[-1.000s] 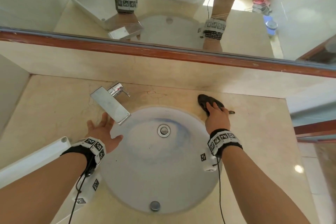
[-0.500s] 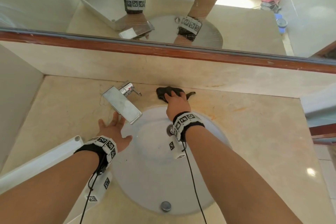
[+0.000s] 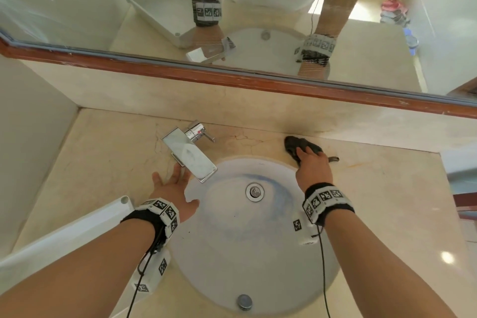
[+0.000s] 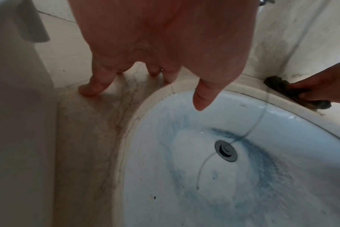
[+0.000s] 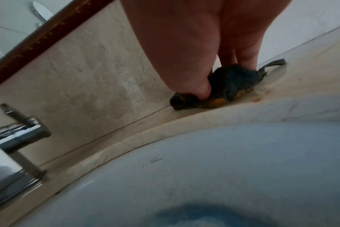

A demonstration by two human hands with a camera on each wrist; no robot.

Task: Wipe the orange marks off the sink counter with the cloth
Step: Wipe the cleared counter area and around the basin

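A dark bunched cloth (image 3: 291, 143) lies on the beige counter (image 3: 387, 214) behind the right rim of the sink, close to the backsplash. My right hand (image 3: 308, 152) presses down on it, thumb and fingers pinching the bunch. In the right wrist view the cloth (image 5: 233, 83) shows orange staining along its lower edge, and small orange marks (image 5: 256, 99) sit just right of it. A faint orange streak (image 3: 353, 164) runs right of the cloth. My left hand (image 3: 171, 181) rests open on the counter left of the basin, its fingertips (image 4: 91, 87) touching the stone.
A chrome faucet (image 3: 191, 150) reaches over the white basin (image 3: 258, 253), which has blue staining around the drain (image 3: 254, 191). A wood-framed mirror (image 3: 232, 77) tops the backsplash. A white rail (image 3: 77, 230) runs along the counter's left front.
My right hand slid the cloth left toward the faucet half a second ago, and has now swept it back right along the rear of the counter. The left hand stays planted.
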